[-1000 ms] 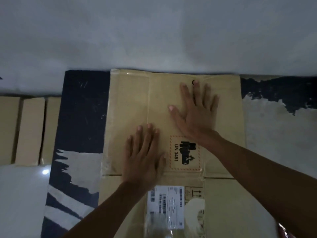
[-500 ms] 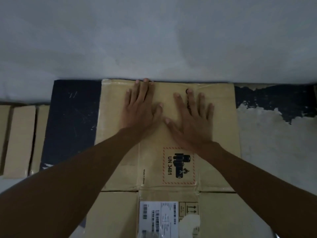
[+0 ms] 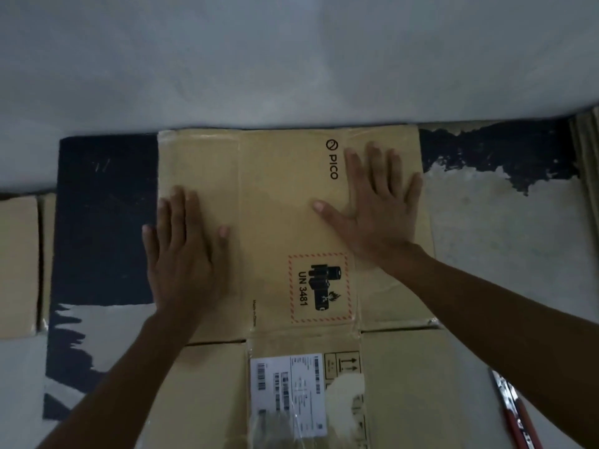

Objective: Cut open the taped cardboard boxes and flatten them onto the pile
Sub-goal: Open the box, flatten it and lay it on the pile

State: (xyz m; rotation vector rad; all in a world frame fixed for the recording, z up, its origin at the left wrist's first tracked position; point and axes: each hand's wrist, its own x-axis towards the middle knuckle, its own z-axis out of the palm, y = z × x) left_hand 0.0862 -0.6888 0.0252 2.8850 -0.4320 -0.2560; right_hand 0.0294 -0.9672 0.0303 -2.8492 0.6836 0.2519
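A flattened brown cardboard box [image 3: 278,196] lies on the floor in front of me, its far edge against the white wall. It bears a PICO logo, a red-bordered UN 3481 mark and a white shipping label [image 3: 288,393] near me. My left hand [image 3: 181,254] presses flat on the box's left panel, fingers straight, little finger over the left edge. My right hand [image 3: 376,209] presses flat on the right panel, fingers spread beside the logo. Neither hand holds anything.
A dark patch of floor [image 3: 103,215] lies left of the box. More flat cardboard pieces [image 3: 19,264] lie at the far left. A red-handled tool [image 3: 518,416] rests on the floor at the lower right. Cardboard edges [image 3: 586,157] stand at the far right.
Both hands slid apart from the box's top middle: the left hand toward the left edge and nearer me, the right hand out to the right panel, uncovering the PICO logo.
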